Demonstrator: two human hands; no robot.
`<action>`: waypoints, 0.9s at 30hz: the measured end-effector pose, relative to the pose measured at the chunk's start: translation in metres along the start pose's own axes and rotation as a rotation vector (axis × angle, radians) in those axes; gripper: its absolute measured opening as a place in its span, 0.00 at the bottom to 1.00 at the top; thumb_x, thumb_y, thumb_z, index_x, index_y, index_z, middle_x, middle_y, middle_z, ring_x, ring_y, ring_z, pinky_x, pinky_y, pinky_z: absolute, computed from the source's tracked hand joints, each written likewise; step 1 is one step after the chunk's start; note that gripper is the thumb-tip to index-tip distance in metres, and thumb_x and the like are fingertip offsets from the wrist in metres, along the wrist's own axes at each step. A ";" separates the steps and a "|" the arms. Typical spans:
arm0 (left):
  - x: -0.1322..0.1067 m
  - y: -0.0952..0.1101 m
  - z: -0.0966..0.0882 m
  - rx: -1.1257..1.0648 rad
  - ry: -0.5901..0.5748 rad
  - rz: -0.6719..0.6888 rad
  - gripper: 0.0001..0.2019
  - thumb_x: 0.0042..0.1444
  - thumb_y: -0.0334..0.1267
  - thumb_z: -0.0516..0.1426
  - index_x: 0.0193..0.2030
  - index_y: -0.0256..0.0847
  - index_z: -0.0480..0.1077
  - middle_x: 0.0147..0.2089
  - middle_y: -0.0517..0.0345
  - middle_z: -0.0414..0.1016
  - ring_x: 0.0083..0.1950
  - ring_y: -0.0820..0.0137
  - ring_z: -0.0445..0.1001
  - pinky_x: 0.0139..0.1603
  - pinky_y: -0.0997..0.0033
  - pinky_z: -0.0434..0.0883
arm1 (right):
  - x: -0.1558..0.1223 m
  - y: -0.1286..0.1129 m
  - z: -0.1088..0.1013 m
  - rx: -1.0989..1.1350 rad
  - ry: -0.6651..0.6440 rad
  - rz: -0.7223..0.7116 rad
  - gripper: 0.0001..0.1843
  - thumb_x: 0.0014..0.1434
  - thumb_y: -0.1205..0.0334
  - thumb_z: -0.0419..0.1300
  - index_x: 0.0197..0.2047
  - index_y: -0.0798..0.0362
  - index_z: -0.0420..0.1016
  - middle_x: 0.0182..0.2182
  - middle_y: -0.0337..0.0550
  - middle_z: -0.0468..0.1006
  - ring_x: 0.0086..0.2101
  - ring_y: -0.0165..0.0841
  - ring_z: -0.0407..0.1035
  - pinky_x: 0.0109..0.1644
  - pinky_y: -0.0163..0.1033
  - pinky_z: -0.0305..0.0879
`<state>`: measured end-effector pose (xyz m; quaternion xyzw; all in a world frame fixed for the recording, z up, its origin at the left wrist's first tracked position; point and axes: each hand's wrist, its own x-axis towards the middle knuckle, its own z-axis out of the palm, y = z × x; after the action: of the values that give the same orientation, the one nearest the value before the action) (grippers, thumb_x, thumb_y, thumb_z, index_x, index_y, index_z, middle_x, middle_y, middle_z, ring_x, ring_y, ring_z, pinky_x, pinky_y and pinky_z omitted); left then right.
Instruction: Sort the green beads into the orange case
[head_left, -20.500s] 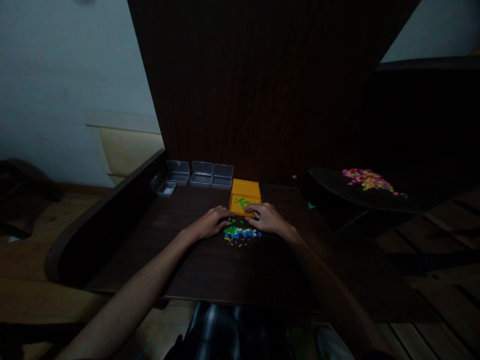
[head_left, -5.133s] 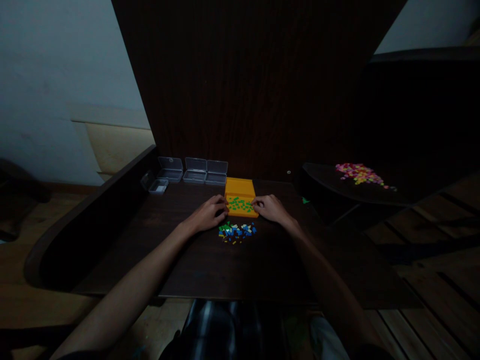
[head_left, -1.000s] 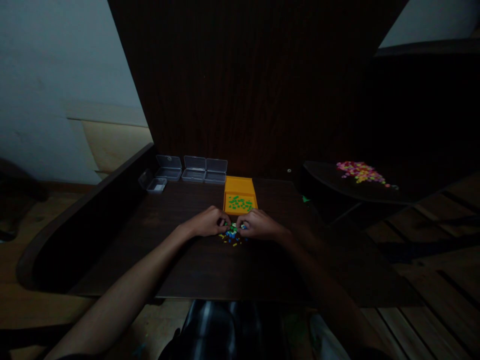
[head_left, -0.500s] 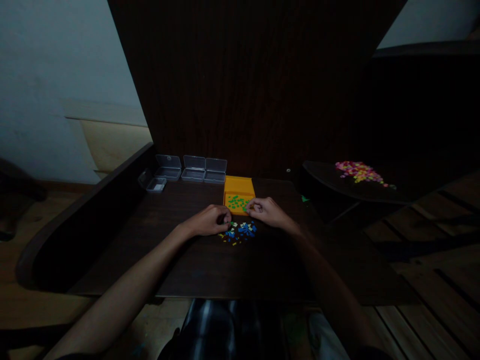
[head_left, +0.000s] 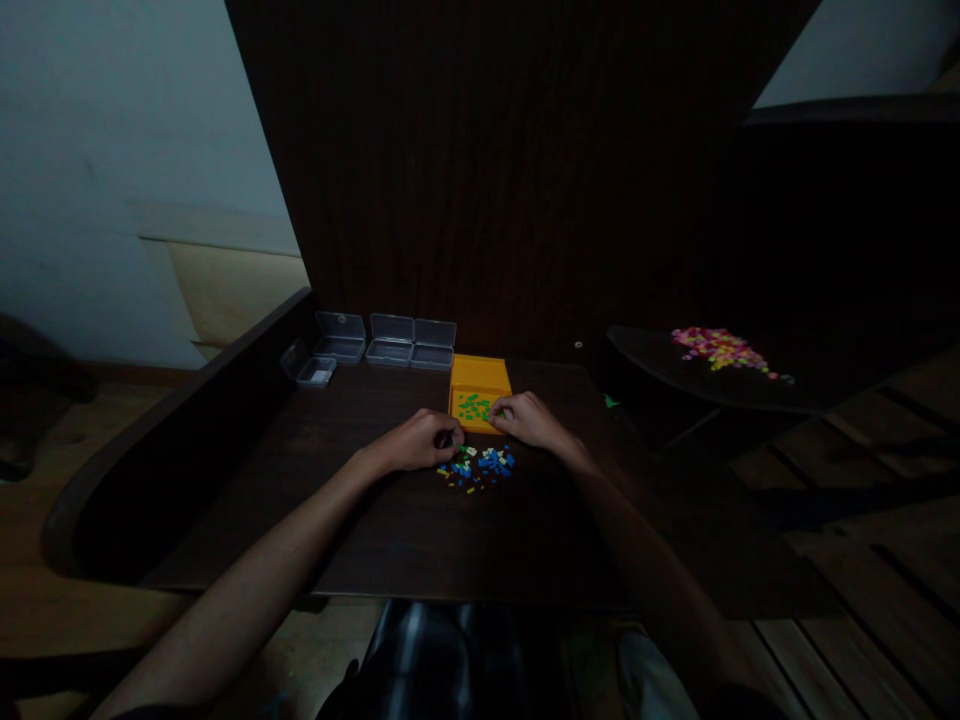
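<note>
A yellow box (head_left: pixel 480 372) lies open on the dark wooden table, with several small flat green pieces (head_left: pixel 472 405) in its near half. Over the right side of that half is my right hand (head_left: pixel 526 418), thumb and fingertips pinched together; whether a piece sits between them is too small to tell. In front of the box is a loose heap of tiny blue pieces (head_left: pixel 495 462), mixed with white, yellow and a few green ones. My left hand (head_left: pixel 427 440) rests at the heap's left edge, fingers curled closed, with anything inside hidden.
Several clear plastic boxes with raised lids (head_left: pixel 390 352) stand along the back left, one holding something white (head_left: pixel 319 377). A raised wooden side panel (head_left: pixel 180 430) bounds the left. A pile of pink and yellow bits (head_left: pixel 724 350) lies on a dark surface (head_left: pixel 780 395) at right.
My right hand has shifted slightly left, further over the box's green pieces. My left hand stays by the heap. The whole view has moved a little.
</note>
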<state>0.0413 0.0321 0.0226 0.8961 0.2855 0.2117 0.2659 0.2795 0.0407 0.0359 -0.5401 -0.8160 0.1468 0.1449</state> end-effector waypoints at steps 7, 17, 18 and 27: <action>0.000 -0.003 -0.001 -0.004 0.064 0.068 0.04 0.55 0.30 0.58 0.36 0.36 0.75 0.33 0.57 0.77 0.32 0.74 0.72 0.35 0.77 0.66 | 0.004 -0.001 0.002 -0.050 -0.015 0.007 0.10 0.56 0.64 0.59 0.38 0.54 0.83 0.27 0.41 0.80 0.26 0.29 0.69 0.30 0.31 0.56; 0.001 -0.005 -0.003 -0.017 0.240 0.052 0.04 0.57 0.34 0.59 0.34 0.37 0.74 0.34 0.56 0.75 0.32 0.73 0.71 0.35 0.75 0.67 | 0.002 0.004 -0.003 -0.046 -0.008 0.006 0.13 0.56 0.64 0.59 0.41 0.50 0.83 0.28 0.40 0.81 0.27 0.29 0.70 0.31 0.31 0.57; 0.001 -0.005 -0.004 -0.017 0.256 0.051 0.04 0.57 0.34 0.59 0.34 0.37 0.74 0.34 0.56 0.75 0.32 0.73 0.72 0.36 0.75 0.68 | 0.001 0.004 -0.003 -0.051 -0.013 0.010 0.13 0.56 0.65 0.58 0.41 0.50 0.84 0.29 0.40 0.81 0.27 0.29 0.70 0.31 0.31 0.57; 0.003 -0.006 -0.001 0.000 0.367 0.054 0.02 0.57 0.33 0.59 0.35 0.38 0.73 0.34 0.57 0.75 0.35 0.71 0.72 0.39 0.71 0.69 | -0.002 -0.001 -0.005 -0.011 0.042 0.016 0.15 0.55 0.67 0.57 0.41 0.51 0.83 0.26 0.39 0.79 0.25 0.28 0.67 0.31 0.31 0.56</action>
<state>0.0404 0.0383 0.0207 0.8497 0.3051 0.3786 0.2037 0.2811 0.0385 0.0408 -0.5502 -0.8092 0.1321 0.1580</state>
